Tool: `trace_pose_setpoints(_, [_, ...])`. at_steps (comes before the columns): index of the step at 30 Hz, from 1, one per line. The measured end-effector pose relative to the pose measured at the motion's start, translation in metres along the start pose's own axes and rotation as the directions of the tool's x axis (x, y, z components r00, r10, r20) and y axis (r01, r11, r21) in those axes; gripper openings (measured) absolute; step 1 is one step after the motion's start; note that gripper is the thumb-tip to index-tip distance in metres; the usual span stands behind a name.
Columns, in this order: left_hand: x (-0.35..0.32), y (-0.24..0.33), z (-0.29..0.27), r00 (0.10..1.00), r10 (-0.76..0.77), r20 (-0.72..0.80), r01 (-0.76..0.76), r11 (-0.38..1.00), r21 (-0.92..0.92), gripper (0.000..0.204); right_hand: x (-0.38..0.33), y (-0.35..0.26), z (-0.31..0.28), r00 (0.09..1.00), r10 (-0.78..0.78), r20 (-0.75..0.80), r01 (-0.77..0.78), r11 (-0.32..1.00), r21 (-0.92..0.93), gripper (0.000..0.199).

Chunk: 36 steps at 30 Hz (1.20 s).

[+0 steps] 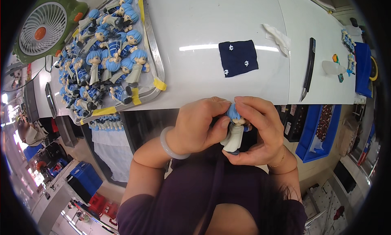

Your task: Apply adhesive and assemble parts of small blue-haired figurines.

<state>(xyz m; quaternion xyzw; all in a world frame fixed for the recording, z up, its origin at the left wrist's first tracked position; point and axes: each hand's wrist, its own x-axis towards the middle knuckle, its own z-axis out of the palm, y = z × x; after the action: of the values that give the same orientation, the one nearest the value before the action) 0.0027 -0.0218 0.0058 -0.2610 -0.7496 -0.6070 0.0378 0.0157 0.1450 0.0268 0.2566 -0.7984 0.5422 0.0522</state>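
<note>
Between my hands, just off the table's near edge, is a small figurine (pixel 233 138) with blue hair and a pale cape. My right hand (pixel 262 131) wraps round it, fingers at the head and thumb under the base. My left hand (pixel 201 123) pinches at the side of the blue hair; its fingertips touch the head. Part of the figurine's front is hidden by my right fingers. A dark navy cloth (pixel 238 58) with small white motifs lies flat on the white table beyond my hands.
At the left, a metal tray (pixel 157 64) edged with yellow tape holds several similar figurines (pixel 97 60). Behind it stands a green fan (pixel 45 31). A black craft knife (pixel 309 70), white tissue (pixel 279 38) and clear bottle (pixel 333 68) lie right. A blue bin (pixel 305 145) sits below the table.
</note>
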Motion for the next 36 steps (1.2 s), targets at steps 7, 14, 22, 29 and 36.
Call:
trace_pose_setpoints(7, [-0.001, 0.001, 0.001, 0.996, -0.089, -0.012, 0.086, 0.986, -0.141, 0.022, 0.003, -0.006, -0.002, 0.997, 0.074, -0.020, -0.072, 0.991, 0.116, 0.066])
trace_pose_setpoints(14, [0.002, -0.003, -0.001, 0.975, -0.198, 0.100, 0.221, 0.860, -0.459, 0.024, 0.001, -0.004, -0.004, 0.991, 0.134, 0.004, -0.132, 0.965, 0.225, 0.066])
trace_pose_setpoints(22, [-0.004, -0.005, 0.000, 0.982, -0.178, 0.070, 0.189, 0.843, -0.504, 0.027, 0.003, 0.001, -0.004, 0.998, -0.038, 0.050, 0.037, 0.999, 0.010, 0.069])
trace_pose_setpoints(29, [0.001, -0.006, -0.002, 0.974, -0.214, 0.080, 0.219, 0.775, -0.592, 0.033, 0.003, 0.009, -0.004, 0.997, -0.023, 0.078, 0.028, 0.997, -0.065, 0.081])
trace_pose_setpoints(36, [0.002, -0.002, -0.005, 0.981, -0.184, 0.067, 0.185, 0.756, -0.628, 0.037, 0.001, 0.012, -0.001, 0.993, -0.118, 0.029, 0.116, 0.992, 0.049, 0.069])
